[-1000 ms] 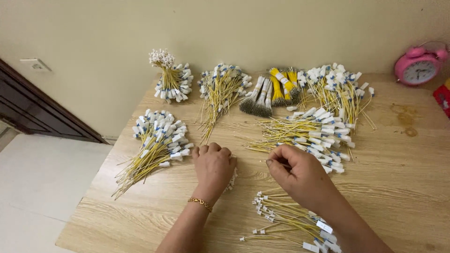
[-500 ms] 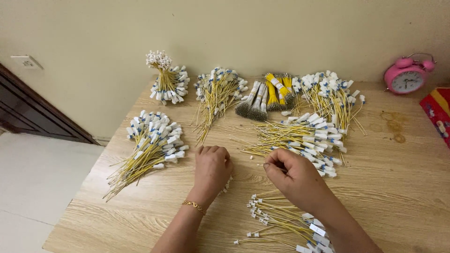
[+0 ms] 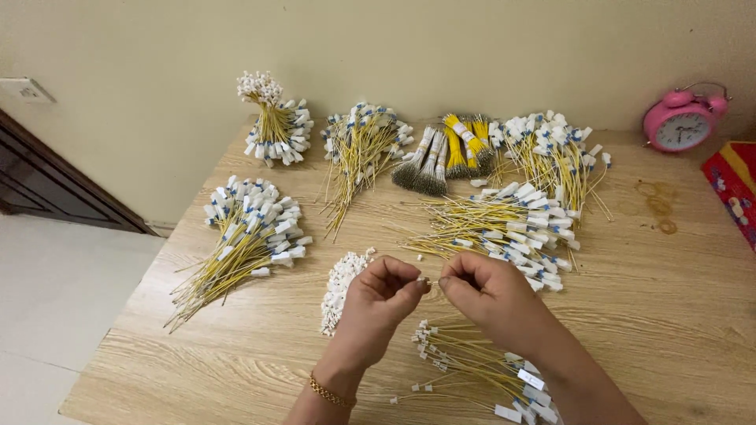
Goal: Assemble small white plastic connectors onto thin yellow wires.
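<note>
- Dark panel (image 3: 47,177), far left: cut off by the frame edge; its kind cannot be told.
- Wooden surface (image 3: 677,315): near edge and right end cut off.
- Left bundle of yellow wires (image 3: 244,236) with white tags: lies fanned on the surface, well to the left of the hands.
- Upright bundle (image 3: 272,118) near the wall: white connectors on top, tags spread at its base.
- Pile of small white connectors (image 3: 340,287): on the surface just beside the left hand, partly hidden behind it.
- Left hand (image 3: 378,303): gold bracelet (image 3: 329,391) at the wrist; fingers (image 3: 409,291) curled in, thumb and forefinger pinched shut on a tiny white connector (image 3: 424,279), too small to make out in detail.
- Right hand (image 3: 492,299): fingers (image 3: 457,285) closed, tips pinched on a thin wire end (image 3: 435,282), hardly visible, which meets the connector between the two hands above the surface.
- Finished-looking wires (image 3: 465,366) with white ends: lie on the surface below the hands, partly hidden under the right forearm, the lower end cut off.
- Middle bundles (image 3: 362,149), grey-tipped bundle (image 3: 425,169) and large tagged heap (image 3: 504,224): behind the hands, apart from them.
- Pink alarm clock (image 3: 679,122): far right, by the wall.
- Red object (image 3: 736,189): cut off at the right edge, kind unclear.
</note>
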